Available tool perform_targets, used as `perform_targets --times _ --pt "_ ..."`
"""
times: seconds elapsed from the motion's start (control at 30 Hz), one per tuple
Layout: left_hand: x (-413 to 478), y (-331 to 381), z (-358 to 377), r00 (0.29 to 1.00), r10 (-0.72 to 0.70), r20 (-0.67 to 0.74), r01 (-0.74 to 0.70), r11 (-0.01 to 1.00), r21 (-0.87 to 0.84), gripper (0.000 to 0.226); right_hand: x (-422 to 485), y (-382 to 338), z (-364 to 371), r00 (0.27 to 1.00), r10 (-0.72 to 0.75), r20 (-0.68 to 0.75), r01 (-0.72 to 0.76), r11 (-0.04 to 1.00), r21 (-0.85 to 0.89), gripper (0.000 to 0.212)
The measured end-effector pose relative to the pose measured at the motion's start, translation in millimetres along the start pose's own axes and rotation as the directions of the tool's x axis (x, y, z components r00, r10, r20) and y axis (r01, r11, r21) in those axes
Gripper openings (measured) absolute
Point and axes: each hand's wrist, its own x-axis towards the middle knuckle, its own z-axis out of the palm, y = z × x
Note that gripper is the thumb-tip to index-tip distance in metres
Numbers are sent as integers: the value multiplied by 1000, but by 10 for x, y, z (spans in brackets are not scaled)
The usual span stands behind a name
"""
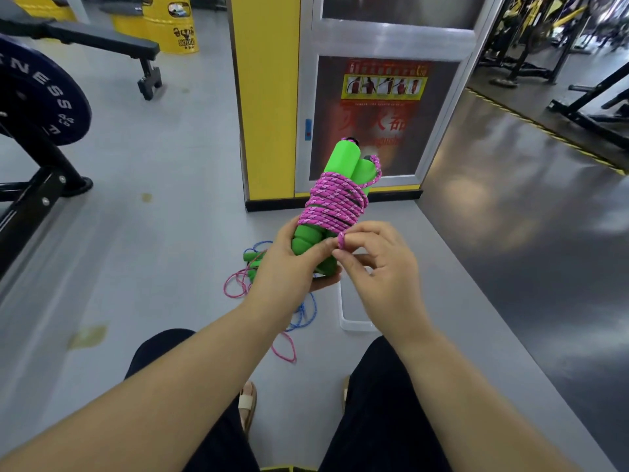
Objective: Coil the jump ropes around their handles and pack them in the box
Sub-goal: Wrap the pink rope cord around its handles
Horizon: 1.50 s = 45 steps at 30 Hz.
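Observation:
A pink jump rope (335, 202) is wound in many turns around its two green foam handles (341, 160), held upright in front of me. My left hand (289, 267) grips the lower ends of the handles. My right hand (381, 267) pinches the last loop of pink rope between thumb and forefinger, just below the coil. On the floor behind my hands lie loose ropes, one pink (235, 284) and one blue (304, 316), with more green handles (252, 258). A clear plastic box (354, 323) sits on the floor under my right hand, mostly hidden.
I am seated, knees and sandalled feet (246, 403) below. A yellow pillar (269, 97) and glass-fronted cabinet (384, 107) stand ahead. A weight plate (41, 93) on a rack is at left, a bench (102, 42) behind it, and gym machines at far right.

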Motion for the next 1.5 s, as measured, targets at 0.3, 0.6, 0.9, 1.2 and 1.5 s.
perform_targets --times 0.3,0.6,0.9,1.2,1.5 --pt "-17 -21 43 998 -54 25 56 996 -72 36 98 17 -120 990 -125 -59 124 992 -25 16" --pt "-69 -1 101 998 -46 44 50 995 -82 33 89 -29 -46 984 85 -160 -76 995 62 8" --pt "-112 -23 68 999 -38 32 43 982 -184 40 128 44 -138 997 -78 23 77 997 12 16" --pt "-117 -23 79 999 -20 27 25 982 -185 40 138 49 -147 981 -189 32 190 981 -30 16" --pt "-151 -45 67 1000 6 15 -3 983 -182 37 133 14 -109 986 -168 20 169 983 -71 18"
